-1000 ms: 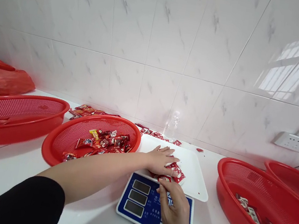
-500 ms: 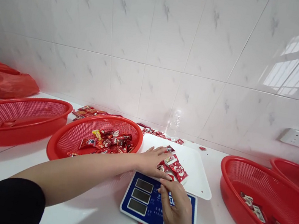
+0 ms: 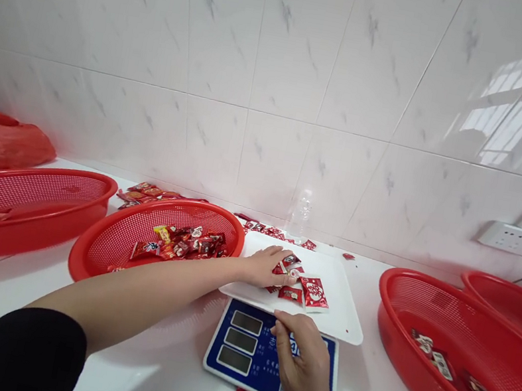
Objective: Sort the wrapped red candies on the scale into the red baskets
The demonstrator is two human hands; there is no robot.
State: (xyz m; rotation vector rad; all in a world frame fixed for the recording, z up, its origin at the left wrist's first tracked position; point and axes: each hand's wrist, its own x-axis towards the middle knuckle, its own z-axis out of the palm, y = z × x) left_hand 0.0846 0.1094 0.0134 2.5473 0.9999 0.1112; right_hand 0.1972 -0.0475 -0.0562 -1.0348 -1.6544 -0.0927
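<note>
My left hand (image 3: 264,267) reaches across the white tray (image 3: 335,303), thumb and fingers apart, over several small red candy packets (image 3: 291,294). A larger red-and-white packet (image 3: 314,292) lies just right of my thumb. My right hand (image 3: 305,358) hovers over the blue panel of the digital scale (image 3: 240,340), thumb and index finger drawn together at the tray's front rim. Whether they grip the rim or something small is hard to make out. The tray sits on the scale and covers its back part.
Left of the tray, a red mesh basket (image 3: 102,238) holds wrapped candies; another basket (image 3: 58,224) stands further left. At right, a red basket (image 3: 399,328) holds a few dark packets. A clear bottle (image 3: 300,216) and loose packets line the wall, near a power socket (image 3: 511,238).
My left hand has shifted slightly left and curled its fingers, uncovering more packets. The larger packet now lies flatter and more apart. My right hand stays at the rim; the view has shifted slightly.
</note>
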